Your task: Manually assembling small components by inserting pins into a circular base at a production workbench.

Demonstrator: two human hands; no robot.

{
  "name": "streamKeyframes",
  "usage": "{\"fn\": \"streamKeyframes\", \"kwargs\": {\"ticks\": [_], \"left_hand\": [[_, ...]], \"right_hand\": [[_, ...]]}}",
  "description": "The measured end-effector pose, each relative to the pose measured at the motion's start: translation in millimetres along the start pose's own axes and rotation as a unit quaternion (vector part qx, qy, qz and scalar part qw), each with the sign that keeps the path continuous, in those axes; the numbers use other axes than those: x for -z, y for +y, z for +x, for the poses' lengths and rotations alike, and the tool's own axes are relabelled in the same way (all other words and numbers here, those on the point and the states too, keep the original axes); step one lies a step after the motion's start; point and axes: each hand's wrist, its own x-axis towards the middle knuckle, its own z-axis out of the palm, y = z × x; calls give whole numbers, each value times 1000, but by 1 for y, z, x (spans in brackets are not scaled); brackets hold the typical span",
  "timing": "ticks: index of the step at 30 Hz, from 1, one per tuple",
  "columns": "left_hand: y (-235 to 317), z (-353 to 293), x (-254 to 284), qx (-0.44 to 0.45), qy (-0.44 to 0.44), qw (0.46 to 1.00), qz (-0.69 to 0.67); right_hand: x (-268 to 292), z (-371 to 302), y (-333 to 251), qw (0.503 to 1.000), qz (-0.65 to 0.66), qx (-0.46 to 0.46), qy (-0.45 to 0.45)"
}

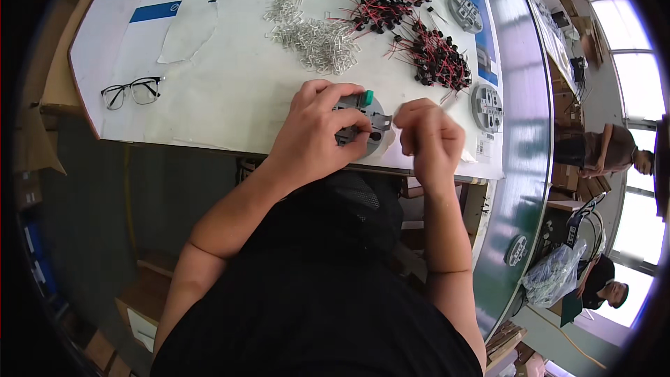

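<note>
A round grey plastic base lies at the table's near edge, with a green block at its top and a small black part on its lower side. My left hand is closed on the base from the left, its thumb and fingers bent over it and covering much of its face. Just off the base's right side, my right hand is closed with the fingers curled in; whatever it pinches, if anything, cannot be made out.
Beyond my hands lie a heap of small shiny clips and black parts with red wires. Two similar grey bases sit at the right. Eyeglasses rest at left. A green conveyor runs alongside; two people are beyond it.
</note>
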Motion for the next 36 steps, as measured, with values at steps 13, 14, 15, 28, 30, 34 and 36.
{"fn": "streamKeyframes", "kwargs": {"ticks": [13, 14, 15, 28, 30, 34, 36], "left_hand": [[1, 1, 5, -26, -29, 998, 51], [4, 2, 6, -23, -27, 997, 67], [7, 4, 7, -19, -25, 996, 84], [2, 0, 11, -50, -9, 999, 1], [2, -1, 26, -11, -74, 994, -76], [-1, 2, 30, 51, -112, 983, -133], [0, 3, 27, 71, -114, 981, -142]], "right_hand": [[-43, 13, 21, 960, 251, 118, 28], [-39, 16, 22, 931, 354, 83, 18], [-36, 19, 18, 891, 452, 47, 5], [52, 7, -9, 985, -167, -31, -26], [46, 4, -4, 979, -200, 3, -38], [33, 1, -9, 950, -292, 58, -91], [27, 2, -21, 929, -343, 28, -135]]}}
